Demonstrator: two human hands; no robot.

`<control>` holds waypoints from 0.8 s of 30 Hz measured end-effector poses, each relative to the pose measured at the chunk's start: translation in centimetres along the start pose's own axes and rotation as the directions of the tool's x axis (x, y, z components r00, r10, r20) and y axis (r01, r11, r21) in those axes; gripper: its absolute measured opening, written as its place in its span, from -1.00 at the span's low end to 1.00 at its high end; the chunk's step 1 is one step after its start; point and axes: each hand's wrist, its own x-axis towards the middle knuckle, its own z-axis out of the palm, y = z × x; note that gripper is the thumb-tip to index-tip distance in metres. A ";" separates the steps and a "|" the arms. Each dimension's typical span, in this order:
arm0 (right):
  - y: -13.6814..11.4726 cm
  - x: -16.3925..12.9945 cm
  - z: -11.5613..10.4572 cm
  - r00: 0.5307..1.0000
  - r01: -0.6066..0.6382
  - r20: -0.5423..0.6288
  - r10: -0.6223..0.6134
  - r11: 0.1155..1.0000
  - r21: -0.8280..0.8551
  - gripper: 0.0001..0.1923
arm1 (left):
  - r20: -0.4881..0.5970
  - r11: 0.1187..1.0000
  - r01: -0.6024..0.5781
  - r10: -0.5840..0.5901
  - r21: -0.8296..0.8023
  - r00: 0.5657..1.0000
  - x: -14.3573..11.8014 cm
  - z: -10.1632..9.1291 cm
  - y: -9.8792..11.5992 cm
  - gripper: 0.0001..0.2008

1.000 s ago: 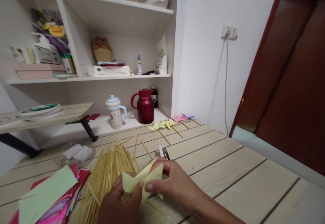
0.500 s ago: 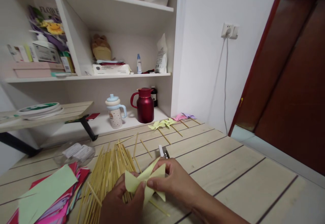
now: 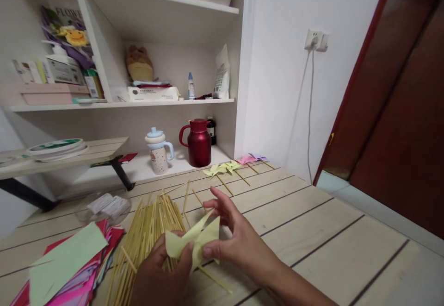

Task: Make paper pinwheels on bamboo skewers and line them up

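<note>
A pale yellow paper pinwheel (image 3: 194, 240) with folded blades is pinched at its middle by my left hand (image 3: 166, 269). My right hand (image 3: 236, 236) is beside its right edge, fingers spread apart, the thumb close to or touching the paper. Below the pinwheel a thin wooden stick (image 3: 215, 280) lies on the table; whether it joins the paper is hidden. A large heap of wooden sticks (image 3: 152, 227) lies behind and left of my left hand. At far left is a stack of coloured paper sheets (image 3: 65, 262), a pale green one on top.
Finished-looking yellow pinwheels (image 3: 222, 169) and a pink one (image 3: 245, 159) lie on sticks along the slatted table's (image 3: 294, 222) back edge. A clear container (image 3: 104, 206) stands behind the paper. Beyond are a red jug (image 3: 200, 144) and a blue-lidded cup (image 3: 158, 153).
My right hand has loosened from the pinwheel, its fingers lifting and spreading upward. The pinwheel has shifted slightly left in my left hand.
</note>
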 end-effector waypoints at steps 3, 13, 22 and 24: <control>0.6 0.3 0.2 0.987 -0.154 0.073 0.142 0.967 0.205 -0.14 | 0.039 0.993 0.064 -0.060 -0.096 0.997 0.1 -0.1 -0.3 -0.48; 0.6 0.3 0.8 0.987 -0.126 0.125 0.100 0.967 0.223 -0.69 | 0.015 0.998 0.048 -0.047 -0.034 0.999 -0.1 0.1 0.5 -0.54; 1.0 0.2 0.6 0.985 -0.171 0.058 0.164 0.974 0.148 -0.75 | 0.050 0.999 0.013 -0.015 0.034 0.999 0.0 0.3 -0.2 -0.56; 0.9 0.2 0.7 0.984 -0.171 0.076 0.160 0.973 0.153 -0.76 | 0.044 1.000 0.026 -0.027 0.017 0.999 0.0 0.3 0.1 -0.56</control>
